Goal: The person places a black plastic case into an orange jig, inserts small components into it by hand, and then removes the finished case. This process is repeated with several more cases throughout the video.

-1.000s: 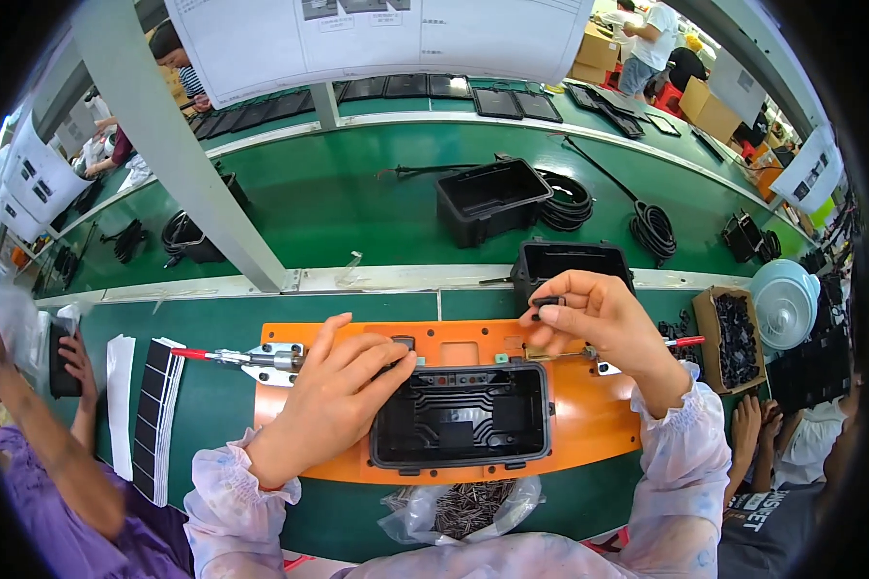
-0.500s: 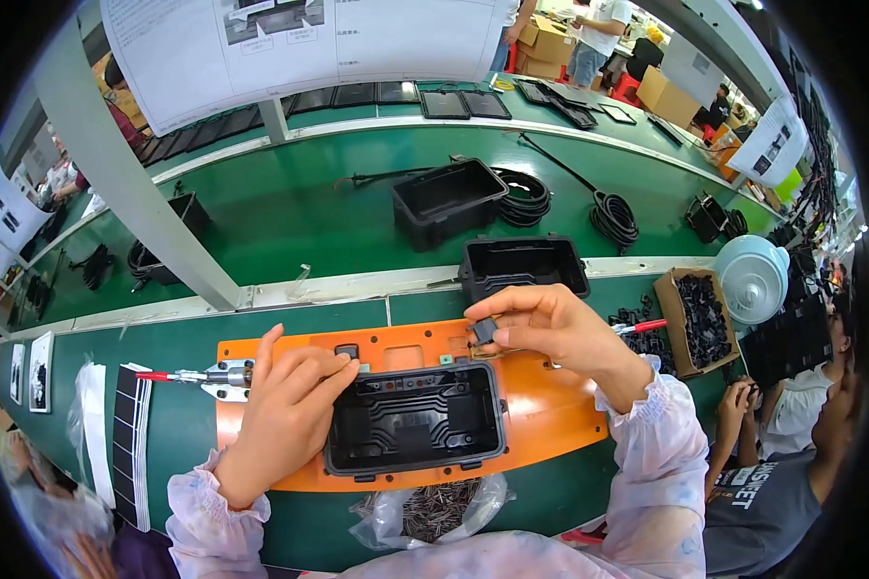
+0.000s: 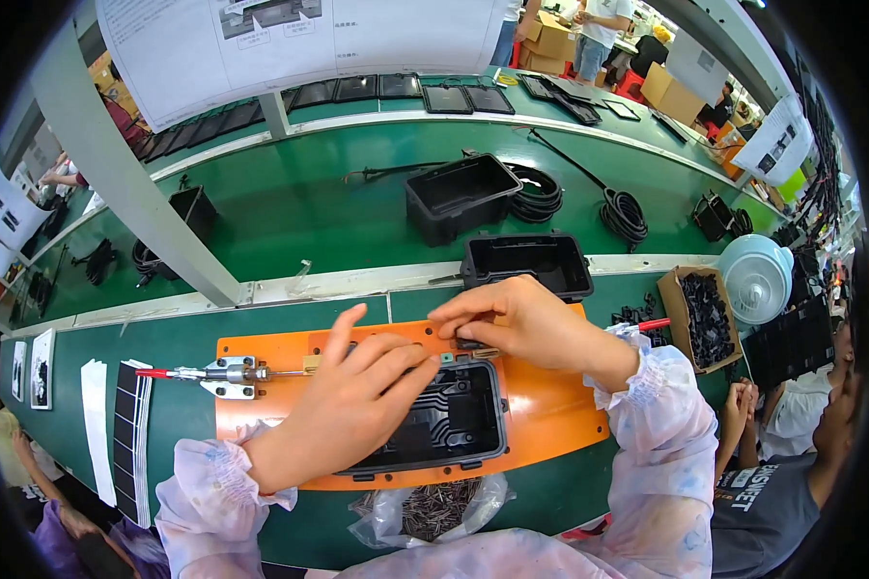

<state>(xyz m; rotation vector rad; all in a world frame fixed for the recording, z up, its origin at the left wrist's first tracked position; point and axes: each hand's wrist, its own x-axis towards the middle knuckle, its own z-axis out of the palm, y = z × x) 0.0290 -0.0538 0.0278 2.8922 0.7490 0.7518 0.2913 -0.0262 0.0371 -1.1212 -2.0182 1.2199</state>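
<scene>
A black rectangular plastic box point(image 3: 459, 420), its open side up, sits in an orange fixture plate point(image 3: 550, 425). My left hand point(image 3: 352, 405) hovers over the box's left part with fingers stretched and apart, holding nothing I can see. At the box's far right corner, my right hand point(image 3: 536, 328) pinches a small dark plastic part point(image 3: 468, 344), mostly hidden by the fingers. A small green block point(image 3: 446, 357) shows beside that part. On the plate's left stands a metal push clamp with a red handle point(image 3: 232, 374); another red handle point(image 3: 653, 325) shows beyond my right wrist.
A bag of screws point(image 3: 434, 510) lies before the plate. Another black box point(image 3: 526, 265) stands behind it. At right are a carton of black parts point(image 3: 702, 318) and a pale blue fan point(image 3: 755, 280). Boxes and coiled cables point(image 3: 624, 217) lie on the green belt. A person point(image 3: 772, 502) sits at right.
My left hand has moved right, over the box, uncovering the left clamp. My right hand has lowered the small dark part to the box's far right corner. Things on the belt shifted slightly right.
</scene>
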